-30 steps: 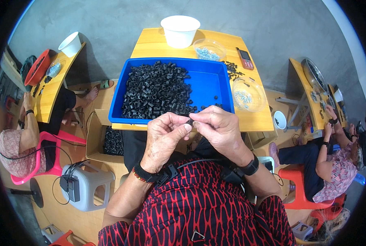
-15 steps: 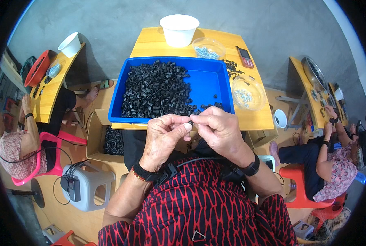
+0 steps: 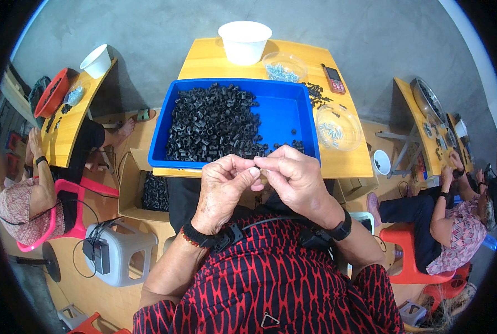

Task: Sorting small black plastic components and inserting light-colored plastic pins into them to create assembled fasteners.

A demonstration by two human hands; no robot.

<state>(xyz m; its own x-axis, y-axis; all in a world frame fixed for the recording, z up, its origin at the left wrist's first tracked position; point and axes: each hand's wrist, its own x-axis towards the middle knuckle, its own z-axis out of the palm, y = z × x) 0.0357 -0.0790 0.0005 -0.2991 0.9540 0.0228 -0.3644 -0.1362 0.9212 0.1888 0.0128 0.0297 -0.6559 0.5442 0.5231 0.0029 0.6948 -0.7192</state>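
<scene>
A: What is held, and how?

B: A small black tubular piece (image 3: 258,165) is pinched between the fingertips of the left hand (image 3: 222,189) and the right hand (image 3: 294,178), both closed narrowly on it, just in front of the blue tray's (image 3: 284,108) near rim. It seems to be kept close for fine fingertip work.

A: And the rest?

B: A heap of matching black ribbed sleeves (image 3: 212,122) is kept inside the blue tray, within easy reach. A clear bowl (image 3: 335,127) of small metal parts is set just right of the tray; a white tub (image 3: 244,42) stands behind it.
</scene>
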